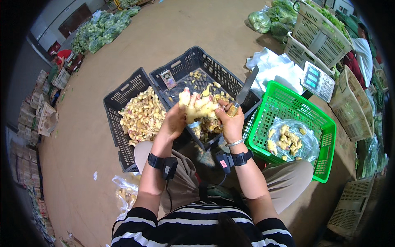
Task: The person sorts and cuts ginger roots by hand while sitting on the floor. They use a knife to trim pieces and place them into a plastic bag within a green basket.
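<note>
A large pale ginger root [199,106] with pinkish tips is held up between my hands. My left hand [173,121] grips its left end. My right hand [232,122] steadies the right end with the thumb and also clasps the wooden handle of a knife [247,85], whose broad blade points up and away. Below the root stands a black plastic crate [197,57] with ginger scraps and trimmed pieces on its floor. Part of that crate is hidden by my hands and the root.
To the left, another black crate [112,106] holds a heap of ginger [143,114]. On the right, a green basket [327,148] contains a plastic bag [308,139] with ginger pieces. Beyond it are a digital scale [318,81], white plastic bags [271,66] and stacked vegetable crates [318,34]. Other people are nearby.
</note>
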The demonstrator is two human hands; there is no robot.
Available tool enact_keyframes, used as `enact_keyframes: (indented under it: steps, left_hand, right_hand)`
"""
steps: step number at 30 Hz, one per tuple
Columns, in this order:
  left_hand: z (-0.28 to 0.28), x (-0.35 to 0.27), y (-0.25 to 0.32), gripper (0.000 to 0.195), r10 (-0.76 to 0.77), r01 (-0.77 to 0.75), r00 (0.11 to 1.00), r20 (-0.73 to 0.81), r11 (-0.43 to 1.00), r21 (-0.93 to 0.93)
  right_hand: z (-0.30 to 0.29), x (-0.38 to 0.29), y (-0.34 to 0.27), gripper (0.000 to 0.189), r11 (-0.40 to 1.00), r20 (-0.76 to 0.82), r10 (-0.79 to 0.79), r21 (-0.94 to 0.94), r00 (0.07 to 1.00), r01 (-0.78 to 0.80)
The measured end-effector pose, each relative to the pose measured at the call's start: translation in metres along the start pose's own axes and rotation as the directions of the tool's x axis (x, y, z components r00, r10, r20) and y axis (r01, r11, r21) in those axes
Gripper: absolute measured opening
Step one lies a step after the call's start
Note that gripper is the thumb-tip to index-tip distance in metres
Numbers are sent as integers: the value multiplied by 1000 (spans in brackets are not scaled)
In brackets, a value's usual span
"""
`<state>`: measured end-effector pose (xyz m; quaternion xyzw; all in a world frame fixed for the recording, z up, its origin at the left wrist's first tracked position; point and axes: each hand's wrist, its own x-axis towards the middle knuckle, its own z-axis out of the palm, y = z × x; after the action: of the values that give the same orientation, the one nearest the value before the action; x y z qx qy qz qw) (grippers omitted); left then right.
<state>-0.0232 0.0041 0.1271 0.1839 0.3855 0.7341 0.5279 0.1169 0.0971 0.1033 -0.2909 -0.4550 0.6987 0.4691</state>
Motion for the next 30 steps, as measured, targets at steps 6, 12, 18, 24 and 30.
enact_keyframes:
  steps: [6, 12, 18, 24, 30]
  left_hand:
    - [-19, 24, -26, 34, 90, -84, 996, -1, 939, 333]
    - [-3, 21, -41, 41, -106, -17, 987, 118, 669, 743]
    - [-76, -48, 82, 38, 322, -161, 943, -85, 664, 731]
    - [-206, -28, 88, 28, 97, 264, 879, -466, 716, 646]
    - [-98, 0, 73, 30, -11, 109, 991, -135, 658, 745]
  right_hand:
    - [-38, 12, 1, 14, 998, -76, 56, -16, 996, -58]
    - [-85, 15, 24, 34, 895, -131, -32, -445, 991, -30]
    - [-294, 15, 3, 29, 643, -649, -486, -719, 585, -262]
    - [-443, -17, -14, 28, 679, -745, -323, -612, 584, -405]
    - [-459, 28, -36, 24, 461, -803, -24, -538, 596, -706]
